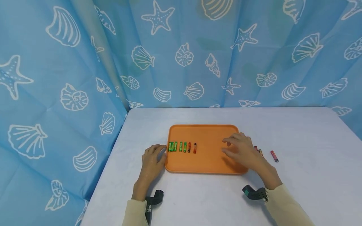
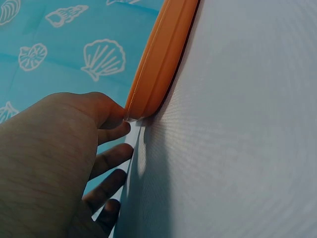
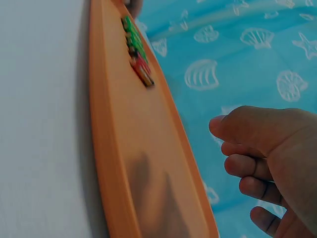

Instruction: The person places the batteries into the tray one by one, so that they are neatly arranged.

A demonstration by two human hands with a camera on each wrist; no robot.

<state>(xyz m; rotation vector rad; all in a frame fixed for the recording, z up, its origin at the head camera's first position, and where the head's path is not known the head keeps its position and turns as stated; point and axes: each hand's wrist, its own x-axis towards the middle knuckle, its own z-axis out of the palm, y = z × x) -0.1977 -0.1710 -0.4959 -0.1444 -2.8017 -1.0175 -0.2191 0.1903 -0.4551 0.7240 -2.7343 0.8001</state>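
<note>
1. Seven batteries lie in a row at the tray's left end, roughly side by side: five green batteries, then two red-and-dark batteries. Spacing is uneven: the three leftmost are closely grouped, the others apart.
2. The orange tray is flat on the white table.
3. Three loose batteries lie beyond the tray's right edge, two of them partly hidden by the right arm.
4. The work in hand is judged to be setting batteries into the row. Good practice: pinch one battery mid-length, keep it parallel to its neighbours, lower it flat and release gently, since a round cell probably rolls if nudged.
5. The right hand is above the tray's right part, palm down, thumb and index finger well parted, the rest loosely bent; no object shows in its grip.
6. The left hand is at the tray's left edge, fingers relaxed, thumb tip against the rim; it grips nothing visibly, and whether it presses cannot be told.
</note>
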